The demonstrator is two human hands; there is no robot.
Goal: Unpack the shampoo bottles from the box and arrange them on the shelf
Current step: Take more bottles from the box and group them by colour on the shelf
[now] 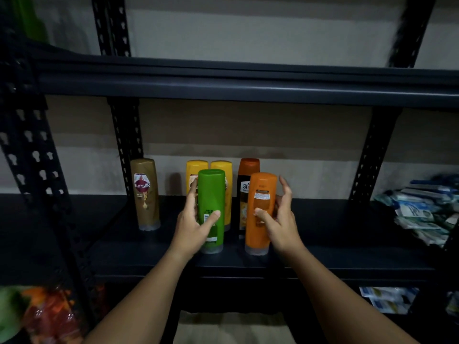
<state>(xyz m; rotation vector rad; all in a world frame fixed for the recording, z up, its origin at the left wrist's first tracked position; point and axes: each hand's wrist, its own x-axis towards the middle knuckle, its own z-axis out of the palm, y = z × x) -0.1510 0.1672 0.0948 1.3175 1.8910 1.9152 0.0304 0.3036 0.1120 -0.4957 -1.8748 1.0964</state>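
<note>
Six shampoo bottles are counted on the dark metal shelf [323, 244], all standing cap-down. One gold bottle [146, 194] labelled "sunsilk" is set apart at 9 o'clock of the group. Two yellow bottles [196, 175] are placed side by side in the back row, touching or nearly so. One dark brown-topped bottle [246, 187] is stood at their 3 o'clock, also in the back row. Two bottles are found in the front row: one green bottle [211, 197] and one orange bottle [260, 209], set apart from each other by a gap.

The green bottle is held by the left hand [192, 224]: the thumb is laid across its near face and the fingers are wrapped round its far left side. The orange bottle is held by the right hand [280, 219]: the thumb is pressed on the near face while the fingers are spread loosely behind the right edge, only partly closed. Both bottles appear to be resting on the shelf surface.

A heap of blue-and-white sachets [427, 209] is noted at 3 o'clock on the same shelf; more are seen on the level below. Red and orange packets [49, 316] are seen at 7 o'clock below. The box cannot be identified with certainty.
</note>
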